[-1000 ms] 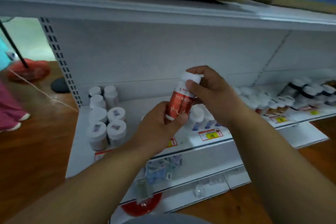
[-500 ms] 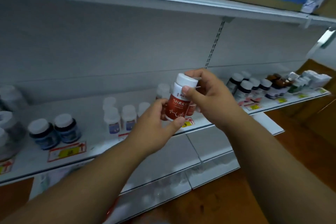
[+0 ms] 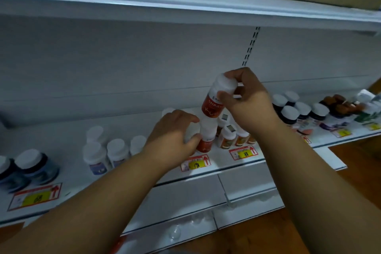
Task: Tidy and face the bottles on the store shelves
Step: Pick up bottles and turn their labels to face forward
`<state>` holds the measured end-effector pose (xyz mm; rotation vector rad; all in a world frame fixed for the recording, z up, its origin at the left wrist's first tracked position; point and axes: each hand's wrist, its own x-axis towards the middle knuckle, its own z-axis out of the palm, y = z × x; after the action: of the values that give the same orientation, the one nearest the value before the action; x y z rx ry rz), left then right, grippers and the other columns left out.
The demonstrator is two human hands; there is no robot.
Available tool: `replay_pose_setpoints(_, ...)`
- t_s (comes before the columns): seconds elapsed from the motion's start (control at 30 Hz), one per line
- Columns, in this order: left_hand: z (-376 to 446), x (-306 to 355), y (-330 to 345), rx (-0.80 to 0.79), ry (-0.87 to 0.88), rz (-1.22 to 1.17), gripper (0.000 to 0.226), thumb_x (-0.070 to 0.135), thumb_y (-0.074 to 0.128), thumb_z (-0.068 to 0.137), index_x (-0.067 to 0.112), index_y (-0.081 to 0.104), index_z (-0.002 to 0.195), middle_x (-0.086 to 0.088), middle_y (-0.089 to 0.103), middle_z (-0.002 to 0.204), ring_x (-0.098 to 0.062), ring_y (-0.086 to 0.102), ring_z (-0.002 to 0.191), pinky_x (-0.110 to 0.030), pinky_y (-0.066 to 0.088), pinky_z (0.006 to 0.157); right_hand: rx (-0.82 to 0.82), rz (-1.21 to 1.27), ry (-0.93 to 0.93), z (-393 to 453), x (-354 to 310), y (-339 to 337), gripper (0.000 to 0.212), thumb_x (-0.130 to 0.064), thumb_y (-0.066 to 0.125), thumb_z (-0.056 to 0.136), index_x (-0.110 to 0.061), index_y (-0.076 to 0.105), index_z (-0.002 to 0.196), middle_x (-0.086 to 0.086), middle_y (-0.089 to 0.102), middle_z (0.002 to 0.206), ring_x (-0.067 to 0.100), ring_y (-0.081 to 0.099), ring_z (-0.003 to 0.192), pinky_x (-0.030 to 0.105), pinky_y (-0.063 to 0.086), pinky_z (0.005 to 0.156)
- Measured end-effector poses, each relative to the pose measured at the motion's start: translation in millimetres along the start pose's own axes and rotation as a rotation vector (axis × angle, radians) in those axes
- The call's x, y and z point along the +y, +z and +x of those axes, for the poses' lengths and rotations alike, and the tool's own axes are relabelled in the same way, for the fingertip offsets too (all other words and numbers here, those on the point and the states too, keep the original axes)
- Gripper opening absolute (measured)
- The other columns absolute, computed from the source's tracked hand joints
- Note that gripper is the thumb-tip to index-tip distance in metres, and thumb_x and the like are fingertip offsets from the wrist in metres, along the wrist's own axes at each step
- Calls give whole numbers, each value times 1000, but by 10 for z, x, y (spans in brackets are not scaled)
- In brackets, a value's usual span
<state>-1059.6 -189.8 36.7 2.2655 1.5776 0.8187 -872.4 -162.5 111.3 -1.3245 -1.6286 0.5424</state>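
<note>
The left hand (image 3: 173, 132) has dropped to grip a shelf bottle (image 3: 206, 134); at its 1 o'clock, the right hand (image 3: 247, 101) pinches the red-labelled bottle (image 3: 216, 101).

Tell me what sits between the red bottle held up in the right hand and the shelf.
In the head view, another red-labelled bottle stands directly under the held red bottle, gripped by the left hand.

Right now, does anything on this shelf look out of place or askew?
Yes. The red-label bottle is off the shelf, tilted, gripped at its cap by the right hand. The left hand holds a matching bottle on the shelf. Other bottles stand upright.
</note>
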Motion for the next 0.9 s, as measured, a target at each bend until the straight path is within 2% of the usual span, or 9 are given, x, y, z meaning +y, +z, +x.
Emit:
replay_pose_setpoints(0.07, 157, 10, 42, -50, -26, 44, 46, 44, 59, 87, 28, 52, 129, 5, 49, 128, -17, 44, 118, -30, 35, 99, -25, -48, -12, 156, 119, 5, 31, -15, 68, 84, -26, 53, 109, -16, 57, 104, 0, 58, 87, 18, 52, 72)
replay_pose_setpoints(0.13, 277, 41, 105, -95, -29, 150, 54, 47, 58, 88, 27, 45, 136, 4, 43, 137, -18, 39, 125, -30, 29, 103, -64, -123, -15, 303, 269, 17, 31, -16, 67, 84, -24, 53, 111, -11, 57, 107, 5, 56, 85, 20, 50, 72)
replay_pose_setpoints(0.2, 372, 102, 190, -142, -55, 279, 71, 56, 54, 88, 22, 31, 146, -3, 31, 151, -23, 28, 137, -33, 20, 112, -107, -131, -52, 427, 427, 61, 33, -15, 66, 84, -25, 52, 112, -6, 58, 112, 12, 56, 93, 24, 49, 77)
replay_pose_setpoints(0.27, 455, 161, 284, -218, -152, 394, 95, 71, 48, 84, 16, 12, 153, -10, 8, 161, -28, 7, 147, -40, 6, 119, -181, -117, -107, 527, 560, 130, 34, -15, 65, 83, -28, 53, 112, -2, 59, 114, 15, 58, 96, 26, 49, 79)
replay_pose_setpoints(0.37, 520, 187, 423, -291, -257, 497, 117, 85, 38, 75, 11, -6, 153, -16, -10, 161, -33, -10, 148, -49, -2, 119, -334, -147, -121, 641, 724, 229, 31, -16, 67, 81, -29, 54, 106, -2, 61, 106, 11, 58, 83, 20, 47, 71)
replay_pose_setpoints(0.43, 519, 169, 500, -297, -299, 541, 118, 86, 35, 76, 7, -8, 152, -19, -10, 160, -34, -10, 148, -50, -3, 119, -436, -208, -119, 675, 829, 281, 30, -18, 69, 80, -27, 54, 103, -1, 62, 103, 11, 55, 76, 21, 42, 65)
replay_pose_setpoints(0.63, 504, 142, 591, -260, -348, 593, 107, 79, 31, 83, 8, -9, 152, -16, -10, 161, -31, -11, 148, -46, -5, 119, -637, -259, -158, 665, 1036, 414, 23, -21, 70, 81, -19, 58, 100, -1, 60, 97, 14, 54, 85, 26, 41, 68)
replay_pose_setpoints(0.73, 487, 142, 622, -251, -359, 588, 106, 79, 31, 83, 9, -10, 152, -15, -12, 161, -30, -13, 148, -46, -6, 119, -689, -276, -162, 683, 1073, 435, 17, -22, 65, 86, -18, 58, 101, -2, 59, 95, 12, 52, 82, 20, 36, 62)
replay_pose_setpoints(0.9, 485, 154, 611, -234, -345, 584, 104, 77, 32, 84, 10, -9, 153, -15, -12, 161, -29, -12, 148, -45, -4, 120, -729, -318, -177, 718, 1056, 433, 16, -24, 58, 91, -18, 56, 106, -2, 56, 89, 14, 51, 77, 21, 35, 58)
